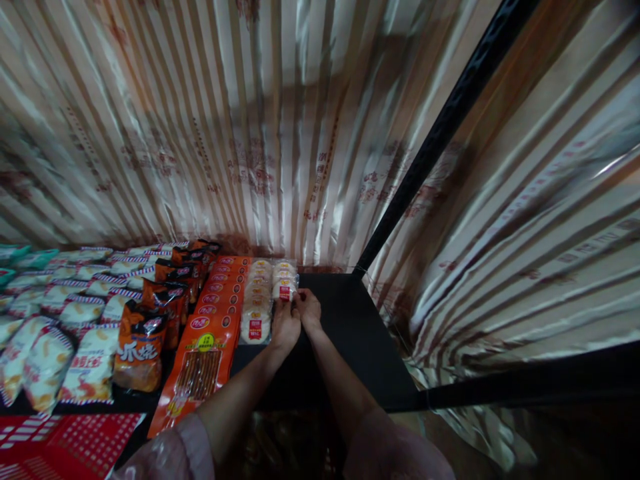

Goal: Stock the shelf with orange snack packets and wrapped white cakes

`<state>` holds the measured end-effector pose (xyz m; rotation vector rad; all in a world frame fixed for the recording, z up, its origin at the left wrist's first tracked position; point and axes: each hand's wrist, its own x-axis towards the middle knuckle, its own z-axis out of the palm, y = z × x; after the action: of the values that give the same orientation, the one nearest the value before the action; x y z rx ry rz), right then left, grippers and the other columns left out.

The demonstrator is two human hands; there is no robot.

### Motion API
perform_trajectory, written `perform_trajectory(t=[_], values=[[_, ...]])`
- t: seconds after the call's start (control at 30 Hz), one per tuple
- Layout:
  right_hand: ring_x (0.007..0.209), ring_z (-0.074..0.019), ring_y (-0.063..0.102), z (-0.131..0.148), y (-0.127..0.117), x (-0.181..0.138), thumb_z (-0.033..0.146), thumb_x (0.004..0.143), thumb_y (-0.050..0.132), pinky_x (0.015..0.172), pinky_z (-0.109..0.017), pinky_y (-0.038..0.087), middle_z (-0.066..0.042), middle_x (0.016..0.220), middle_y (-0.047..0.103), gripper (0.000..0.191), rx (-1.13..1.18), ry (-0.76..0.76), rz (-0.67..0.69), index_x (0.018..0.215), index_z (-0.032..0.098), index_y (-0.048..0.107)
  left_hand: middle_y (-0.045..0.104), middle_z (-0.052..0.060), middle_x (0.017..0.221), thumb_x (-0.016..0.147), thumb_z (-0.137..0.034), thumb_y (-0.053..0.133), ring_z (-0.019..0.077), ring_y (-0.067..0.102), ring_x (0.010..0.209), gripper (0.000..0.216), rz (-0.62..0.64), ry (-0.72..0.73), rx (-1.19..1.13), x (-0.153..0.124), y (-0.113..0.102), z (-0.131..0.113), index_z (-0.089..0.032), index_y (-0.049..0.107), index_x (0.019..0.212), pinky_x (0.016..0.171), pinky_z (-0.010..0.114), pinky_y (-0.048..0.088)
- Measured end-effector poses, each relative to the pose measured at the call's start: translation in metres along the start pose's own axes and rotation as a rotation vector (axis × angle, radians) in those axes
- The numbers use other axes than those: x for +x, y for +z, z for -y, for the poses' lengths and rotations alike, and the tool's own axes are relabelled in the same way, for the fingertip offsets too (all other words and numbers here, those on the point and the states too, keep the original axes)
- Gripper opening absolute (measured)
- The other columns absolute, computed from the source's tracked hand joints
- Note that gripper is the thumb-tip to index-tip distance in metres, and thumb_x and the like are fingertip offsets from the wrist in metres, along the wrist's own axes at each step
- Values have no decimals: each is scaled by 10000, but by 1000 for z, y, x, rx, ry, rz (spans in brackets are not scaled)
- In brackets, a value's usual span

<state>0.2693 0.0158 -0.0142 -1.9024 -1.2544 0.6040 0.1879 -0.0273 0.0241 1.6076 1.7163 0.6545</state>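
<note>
My left hand (287, 327) and my right hand (309, 309) are close together at the near end of a short row on the black shelf. Both have their fingers closed on the near edge of a clear packet of round white crackers (285, 280) with a red label. Just left of it runs a longer row of the same cracker packets (255, 313), overlapping one another. Beside that row lie overlapping orange snack packets (205, 360) with brown sticks showing through the front window. My fingertips partly hide the packet's near edge.
Orange-and-black bags (140, 350) and white snack bags (90, 367) stand in rows farther left. A red plastic basket (95, 440) sits at the lower left. Right of my hands is the black shelf (360, 333), with a slanting post (425, 160) and striped sheeting (280, 133) behind.
</note>
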Motion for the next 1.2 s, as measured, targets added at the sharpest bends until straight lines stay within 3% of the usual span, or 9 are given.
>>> perform_trajectory(t=[0.2,0.43,0.67,0.87,1.2], values=[[676,-140,602,-3,2,-2,312,733,498,643,-239,442,-15,767,660,190,107,-17,-29,846,200,602,430,167,1307,822,-149,340,183,430,1190,388,32,-18,7,-5,-7,-10,-70,504,1165,1016,268,300],[698,-156,583,-13,4,-11,361,713,477,668,-261,447,-52,798,636,296,172,-94,-123,892,158,598,391,139,1350,799,-126,373,187,402,1217,392,30,-18,-25,-15,-13,-17,-109,503,1168,1026,292,289],[732,-164,585,-15,0,-32,345,751,401,686,-273,446,-57,819,640,299,154,-104,-86,889,164,595,487,138,1278,770,-73,391,177,436,1193,368,-30,-9,-91,-26,-5,-9,-96,556,1098,1006,286,324],[778,-155,583,-17,-3,-57,294,748,395,714,-259,442,-56,876,639,280,148,-78,-85,898,169,597,583,121,1152,793,-107,369,164,526,1079,352,5,-20,-52,-50,-7,-5,-109,565,1086,950,248,369],[767,-152,573,-25,-2,-106,294,760,377,725,-274,452,-68,886,624,291,203,-108,-47,892,160,600,574,96,1139,805,-136,342,153,506,1073,358,-73,56,-12,-101,-8,20,-122,537,1106,961,247,362]])
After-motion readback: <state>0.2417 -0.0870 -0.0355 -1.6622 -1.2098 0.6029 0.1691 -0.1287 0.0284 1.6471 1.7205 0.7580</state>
